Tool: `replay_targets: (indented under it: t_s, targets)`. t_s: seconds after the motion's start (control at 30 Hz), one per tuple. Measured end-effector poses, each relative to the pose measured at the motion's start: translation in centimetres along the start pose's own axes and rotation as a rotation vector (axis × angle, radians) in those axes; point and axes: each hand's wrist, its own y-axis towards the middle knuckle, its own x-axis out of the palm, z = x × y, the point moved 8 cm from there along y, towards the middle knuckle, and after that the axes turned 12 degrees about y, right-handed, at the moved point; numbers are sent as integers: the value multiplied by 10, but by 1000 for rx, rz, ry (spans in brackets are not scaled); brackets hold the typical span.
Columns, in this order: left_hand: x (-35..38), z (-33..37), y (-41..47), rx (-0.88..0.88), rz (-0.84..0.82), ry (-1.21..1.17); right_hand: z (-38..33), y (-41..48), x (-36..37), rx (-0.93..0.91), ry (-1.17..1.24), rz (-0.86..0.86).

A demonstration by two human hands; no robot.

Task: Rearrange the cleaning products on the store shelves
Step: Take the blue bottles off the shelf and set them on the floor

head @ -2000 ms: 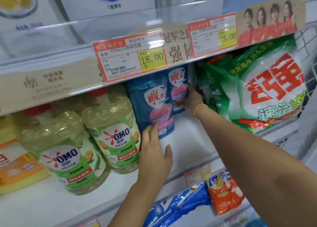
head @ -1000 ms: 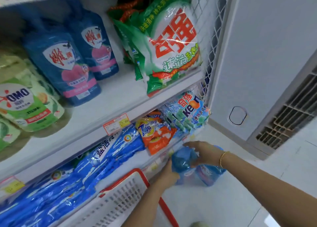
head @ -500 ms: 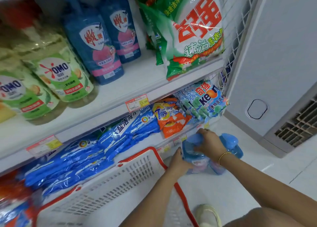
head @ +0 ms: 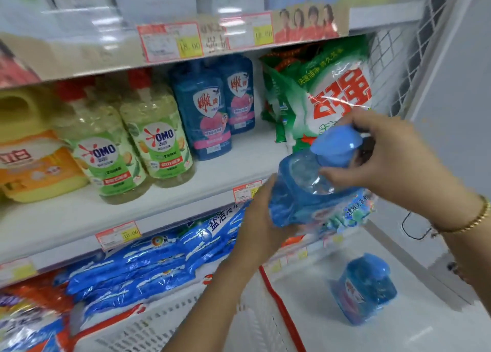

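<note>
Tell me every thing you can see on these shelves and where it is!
OMO bottles: two, pale green, middle shelf.
Blue pouches: two, right of OMO.
Yellow jug: one, far left.
Green-white bag: right end.
Blue packets: several, lower shelf.
Basket: white, red rim, below.
Blue bottle: one, held.
Second blue bottle: one, floor.
Left hand: under bottle.
Right hand: at cap.

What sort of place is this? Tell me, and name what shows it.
Most likely a shop's cleaning-products aisle: price tags clipped along the shelf edge, repeated OMO bottles and detergent bags, and a shopping basket below.
</note>
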Motion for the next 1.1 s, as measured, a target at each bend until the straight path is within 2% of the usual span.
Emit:
replay_targets:
  t_s: [0.1,0.2,0.43,0.53,0.67,0.9,1.1]
  targets:
    - [-40,34,32,134,96,-10,-38,15,-25,-130,68,82]
    - [-67,47,62,198,165,107,-43,40,-30,-188,196,107]
    - [-90,23,113,124,128,182,18,104,7,-95,411,161]
    - [-93,7,133,52,87,226,45,117,23,-21,658,267]
    - [-92,14,163,36,4,311,74,125,31,45,819,387]
    - [-59,35,205,117,-93,531,145,110,17,189,797,638]
    - [-69,31,229,-55,-176,617,149,161,29,136,688,438]
